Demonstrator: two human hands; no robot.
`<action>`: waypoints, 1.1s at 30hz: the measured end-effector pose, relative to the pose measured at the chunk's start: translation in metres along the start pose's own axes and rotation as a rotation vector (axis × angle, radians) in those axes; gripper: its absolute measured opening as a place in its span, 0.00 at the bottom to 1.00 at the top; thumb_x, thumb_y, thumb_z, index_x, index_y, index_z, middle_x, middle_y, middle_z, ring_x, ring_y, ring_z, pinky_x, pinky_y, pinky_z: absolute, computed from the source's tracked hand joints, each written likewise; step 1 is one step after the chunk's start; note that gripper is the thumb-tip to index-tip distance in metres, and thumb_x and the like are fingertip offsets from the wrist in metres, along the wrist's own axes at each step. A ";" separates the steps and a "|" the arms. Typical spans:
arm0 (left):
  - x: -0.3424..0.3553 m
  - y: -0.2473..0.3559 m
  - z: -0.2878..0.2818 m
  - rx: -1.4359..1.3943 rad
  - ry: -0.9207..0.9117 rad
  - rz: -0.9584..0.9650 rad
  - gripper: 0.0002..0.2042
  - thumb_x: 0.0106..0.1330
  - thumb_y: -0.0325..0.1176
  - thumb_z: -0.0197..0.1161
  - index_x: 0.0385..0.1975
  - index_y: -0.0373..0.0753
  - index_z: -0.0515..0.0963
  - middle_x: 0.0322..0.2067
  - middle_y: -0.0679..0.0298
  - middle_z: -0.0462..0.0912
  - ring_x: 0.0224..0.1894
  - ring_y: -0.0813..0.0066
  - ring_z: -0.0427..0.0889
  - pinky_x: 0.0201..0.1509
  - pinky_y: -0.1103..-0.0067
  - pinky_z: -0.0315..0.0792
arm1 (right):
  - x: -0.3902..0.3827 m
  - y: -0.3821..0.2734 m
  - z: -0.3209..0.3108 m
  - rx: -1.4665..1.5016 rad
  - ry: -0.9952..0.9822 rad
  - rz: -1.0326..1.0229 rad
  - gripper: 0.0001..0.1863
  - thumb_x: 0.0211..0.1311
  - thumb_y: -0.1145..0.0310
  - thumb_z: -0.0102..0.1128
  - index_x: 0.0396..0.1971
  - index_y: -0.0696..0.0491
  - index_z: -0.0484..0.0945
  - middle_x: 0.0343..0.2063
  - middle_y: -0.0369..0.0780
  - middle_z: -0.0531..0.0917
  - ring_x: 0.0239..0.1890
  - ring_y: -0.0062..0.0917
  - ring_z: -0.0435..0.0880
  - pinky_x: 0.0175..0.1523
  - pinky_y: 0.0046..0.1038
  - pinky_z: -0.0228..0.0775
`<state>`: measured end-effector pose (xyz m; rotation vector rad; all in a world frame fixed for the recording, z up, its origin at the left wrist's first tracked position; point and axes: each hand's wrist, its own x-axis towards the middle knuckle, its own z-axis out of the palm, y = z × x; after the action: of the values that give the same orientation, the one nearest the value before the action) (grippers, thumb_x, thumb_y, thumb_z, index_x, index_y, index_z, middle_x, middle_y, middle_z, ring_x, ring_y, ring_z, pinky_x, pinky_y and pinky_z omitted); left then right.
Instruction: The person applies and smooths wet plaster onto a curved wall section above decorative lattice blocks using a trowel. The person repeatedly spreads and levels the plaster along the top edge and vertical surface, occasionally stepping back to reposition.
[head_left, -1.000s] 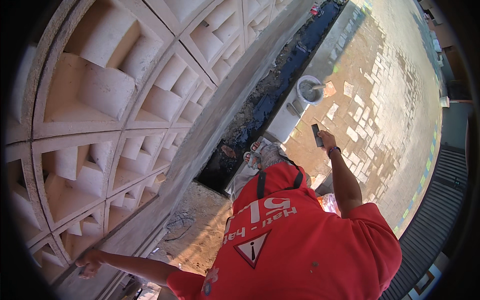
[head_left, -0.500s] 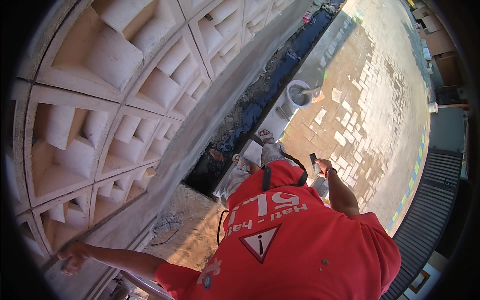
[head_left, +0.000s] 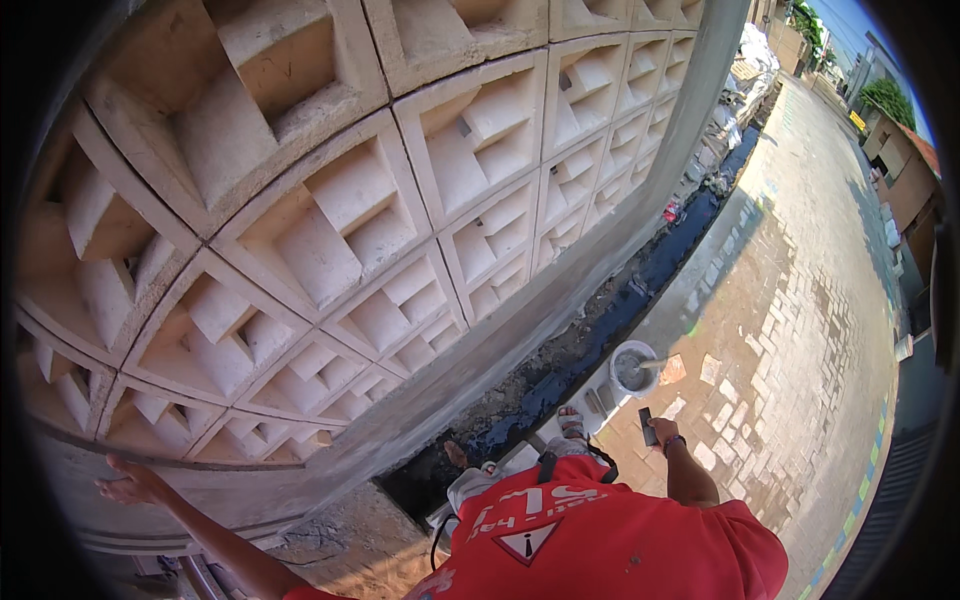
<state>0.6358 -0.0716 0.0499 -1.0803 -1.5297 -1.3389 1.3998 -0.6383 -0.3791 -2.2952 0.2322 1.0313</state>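
My left hand (head_left: 132, 482), fingers spread and holding nothing, is out to the far left beside the smooth grey lower part of the wall (head_left: 290, 490). I cannot tell whether it touches the wall. Out on the right, my right hand (head_left: 664, 431) is closed round a dark flat rectangular object (head_left: 647, 427) whose exact kind does not show. Ahead of that hand stands a pale bucket (head_left: 652, 354) containing grey wet-looking material, with a tool handle (head_left: 650, 366) sticking out of it.
Pale breeze blocks (head_left: 345, 215) fill the wall at left. A drain ditch (head_left: 610, 340) with dark water runs along its foot, close to my sandalled feet (head_left: 571, 422). A paved lane (head_left: 780, 340) lies on the right. Pale sacks (head_left: 755, 55) are heaped farther along the wall.
The view has tilted up, showing more wall and the lane's far end. My left hand has opened out from a looser curl. My right hand keeps its hold on the dark object.
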 end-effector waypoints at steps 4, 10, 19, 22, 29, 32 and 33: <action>-0.005 0.161 -0.082 -0.218 0.172 0.175 0.40 0.68 0.62 0.43 0.67 0.32 0.53 0.67 0.41 0.53 0.71 0.49 0.51 0.71 0.58 0.49 | 0.061 -0.064 -0.004 0.525 -0.011 -0.197 0.14 0.54 0.63 0.56 0.38 0.52 0.80 0.33 0.39 0.81 0.34 0.26 0.82 0.35 0.32 0.75; -0.007 0.387 -0.145 -0.566 0.002 0.627 0.35 0.71 0.56 0.42 0.69 0.39 0.49 0.70 0.46 0.47 0.72 0.45 0.45 0.71 0.52 0.43 | 0.043 -0.321 -0.064 0.950 0.000 -0.663 0.26 0.56 0.64 0.55 0.57 0.50 0.71 0.23 0.29 0.72 0.21 0.13 0.73 0.18 0.20 0.63; 0.103 0.642 -0.117 -0.407 0.218 0.771 0.34 0.69 0.62 0.41 0.70 0.49 0.52 0.71 0.54 0.44 0.73 0.50 0.39 0.73 0.53 0.39 | -0.249 -0.688 -0.260 0.923 0.158 -2.078 0.29 0.60 0.72 0.58 0.62 0.60 0.66 0.50 0.45 0.76 0.50 0.25 0.77 0.55 0.24 0.69; 0.113 0.659 -0.112 -0.342 0.231 0.607 0.36 0.67 0.64 0.39 0.70 0.51 0.51 0.71 0.57 0.44 0.74 0.51 0.38 0.73 0.54 0.40 | -0.350 -0.759 -0.322 0.823 0.735 -2.301 0.26 0.56 0.64 0.65 0.57 0.47 0.75 0.47 0.46 0.80 0.44 0.26 0.81 0.48 0.25 0.71; 0.115 0.664 -0.105 -0.298 0.234 0.536 0.38 0.64 0.67 0.41 0.71 0.53 0.50 0.72 0.57 0.42 0.74 0.52 0.35 0.74 0.56 0.39 | -0.455 -0.877 -0.415 0.932 0.951 -2.242 0.26 0.54 0.62 0.58 0.52 0.59 0.75 0.49 0.51 0.80 0.53 0.42 0.78 0.60 0.36 0.67; 0.114 0.670 -0.106 -0.314 0.226 0.532 0.38 0.64 0.67 0.42 0.71 0.54 0.50 0.72 0.57 0.43 0.74 0.52 0.36 0.74 0.55 0.39 | -0.465 -0.911 -0.418 0.847 1.143 -2.320 0.26 0.53 0.64 0.57 0.53 0.58 0.75 0.49 0.50 0.80 0.53 0.42 0.78 0.60 0.34 0.67; 0.114 0.671 -0.107 -0.315 0.234 0.535 0.38 0.64 0.67 0.42 0.71 0.54 0.51 0.72 0.57 0.43 0.74 0.52 0.36 0.74 0.55 0.39 | -0.468 -0.916 -0.416 0.810 1.282 -2.345 0.26 0.52 0.64 0.57 0.53 0.58 0.75 0.49 0.50 0.80 0.53 0.42 0.78 0.60 0.34 0.67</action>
<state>1.2455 -0.1224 0.3674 -1.3538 -0.7940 -1.2859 1.6932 -0.1896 0.5927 -0.7293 -1.0578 -1.3995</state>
